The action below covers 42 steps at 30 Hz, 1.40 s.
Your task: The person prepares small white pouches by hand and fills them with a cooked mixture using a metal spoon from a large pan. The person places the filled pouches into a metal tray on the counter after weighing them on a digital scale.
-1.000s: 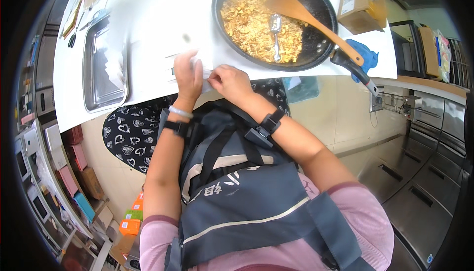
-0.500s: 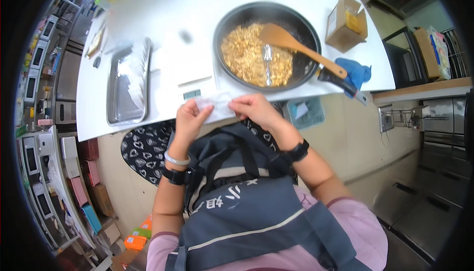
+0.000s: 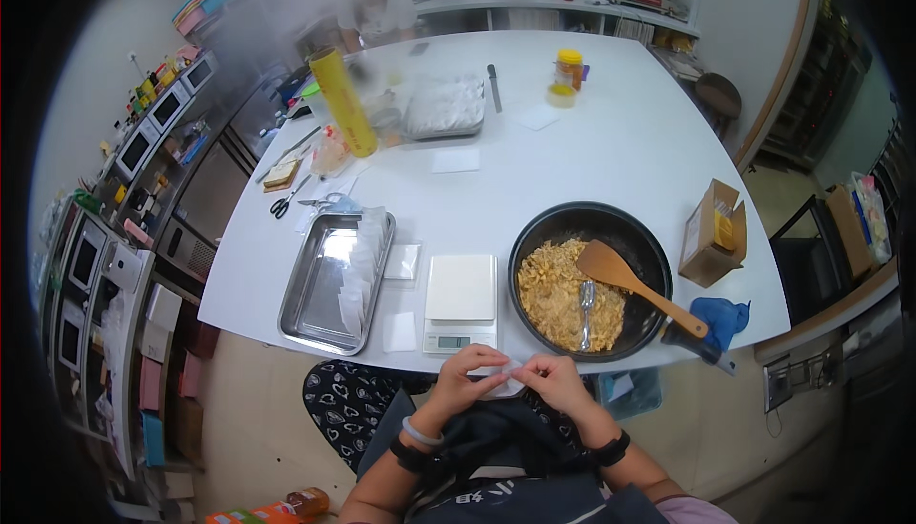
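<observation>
At the table's front edge, my left hand (image 3: 466,381) and my right hand (image 3: 558,386) pinch a small white pouch (image 3: 506,388) between them, thumbs and fingers closed on its upper edge. Just beyond them lies a white kitchen scale (image 3: 461,288), nothing on its plate. To its right stands a black pan (image 3: 652,242) holding a yellow-brown crumbly mixture (image 3: 553,300). A metal spoon (image 3: 587,317) and a wooden spatula (image 3: 634,285) rest in it. Left of the scale, a steel tray (image 3: 310,276) carries a row of similar white pouches (image 3: 363,266) along its right side.
A cardboard box (image 3: 711,238) and a blue cloth (image 3: 722,317) lie right of the pan. Farther back are a yellow roll (image 3: 343,104), a filled tray (image 3: 446,106), a knife (image 3: 494,88) and a yellow-lidded jar (image 3: 570,68). Scissors (image 3: 281,204) lie at the left.
My view has tilted up, so more of the table's far side shows. Both hands still hold the pouch, now with their fingertips closer together.
</observation>
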{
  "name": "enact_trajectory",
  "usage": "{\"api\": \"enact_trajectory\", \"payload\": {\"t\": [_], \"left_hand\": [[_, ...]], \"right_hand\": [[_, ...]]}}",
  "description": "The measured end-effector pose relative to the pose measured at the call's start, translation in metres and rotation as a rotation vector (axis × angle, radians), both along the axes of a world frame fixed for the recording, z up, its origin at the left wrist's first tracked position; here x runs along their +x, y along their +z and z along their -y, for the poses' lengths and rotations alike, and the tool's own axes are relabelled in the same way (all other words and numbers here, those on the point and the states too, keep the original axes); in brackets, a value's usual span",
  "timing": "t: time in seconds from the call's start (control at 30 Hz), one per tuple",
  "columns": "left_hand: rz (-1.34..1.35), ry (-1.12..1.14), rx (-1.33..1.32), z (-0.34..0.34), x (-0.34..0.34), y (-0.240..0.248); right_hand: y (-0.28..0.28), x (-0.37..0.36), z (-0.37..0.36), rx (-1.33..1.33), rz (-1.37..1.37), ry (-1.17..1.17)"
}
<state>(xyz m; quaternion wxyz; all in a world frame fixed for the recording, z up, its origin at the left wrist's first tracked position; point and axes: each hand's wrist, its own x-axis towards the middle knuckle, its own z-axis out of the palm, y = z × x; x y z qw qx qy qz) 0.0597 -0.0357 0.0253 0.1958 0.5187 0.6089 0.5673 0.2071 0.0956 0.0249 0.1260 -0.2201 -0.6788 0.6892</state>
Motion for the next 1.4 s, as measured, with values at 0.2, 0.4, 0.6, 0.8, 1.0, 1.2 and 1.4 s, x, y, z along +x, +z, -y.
{"api": "enact_trajectory", "payload": {"t": [0.2, 0.4, 0.6, 0.8, 1.0, 1.2, 1.4], "left_hand": [[0.081, 0.16, -0.009, -0.003, 0.001, 0.002], [0.056, 0.309, -0.03, -0.005, 0.009, 0.0], [0.147, 0.343, -0.057, -0.009, 0.014, 0.004], [0.267, 0.284, -0.158, -0.006, 0.01, -0.011], [0.559, 0.202, -0.165, 0.0, 0.008, -0.032], [0.423, 0.296, -0.168, -0.001, 0.009, -0.023], [0.01, 0.342, -0.062, -0.007, 0.01, -0.001]], "right_hand": [[0.014, -0.011, 0.005, 0.343, -0.044, -0.011], [0.02, -0.013, 0.008, 0.565, -0.081, -0.079], [0.025, -0.014, 0.011, 0.677, -0.052, -0.106], [0.02, -0.018, 0.012, 0.799, -0.092, -0.054], [0.022, -0.017, 0.014, 0.907, -0.04, 0.055], [0.011, -0.018, 0.014, 0.888, 0.042, -0.056], [0.011, -0.029, 0.012, 0.743, 0.081, -0.107]]}}
